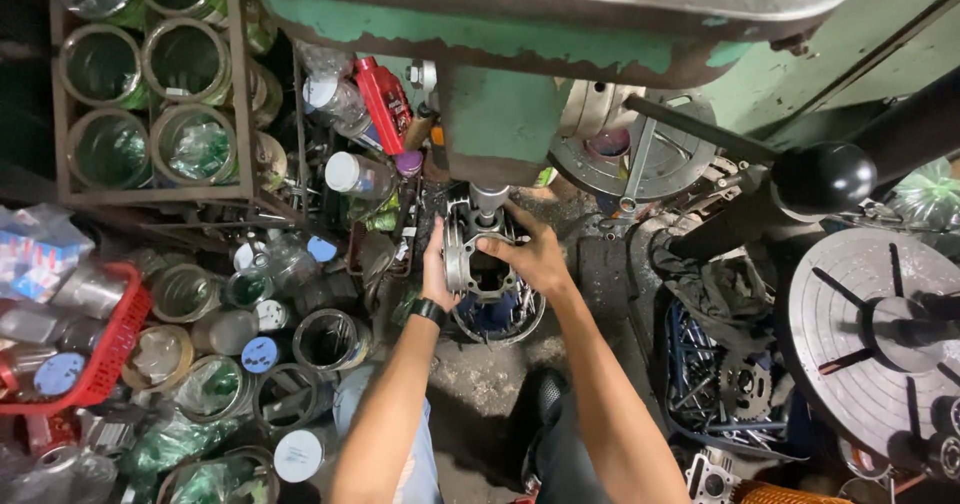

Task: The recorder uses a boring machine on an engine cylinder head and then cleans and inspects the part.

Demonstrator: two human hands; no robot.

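Note:
A grey metal engine cylinder block (472, 256) with a round bore sits under the steel spindle (489, 200) of a green machine (520, 24). My left hand (436, 264) grips the block's left side; a black band is on that wrist. My right hand (532, 256) lies over the block's right and top edge, fingers curled onto it. Below the block, a round container (500, 319) holds several metal parts, partly hidden by my hands.
Open tins and jars (185, 59) fill a rack at upper left and the floor at left. A red basket (105, 349), a red oil bottle (385, 99), a black lever knob (822, 176), a round slotted faceplate (860, 334) and sprockets (740, 384) surround me.

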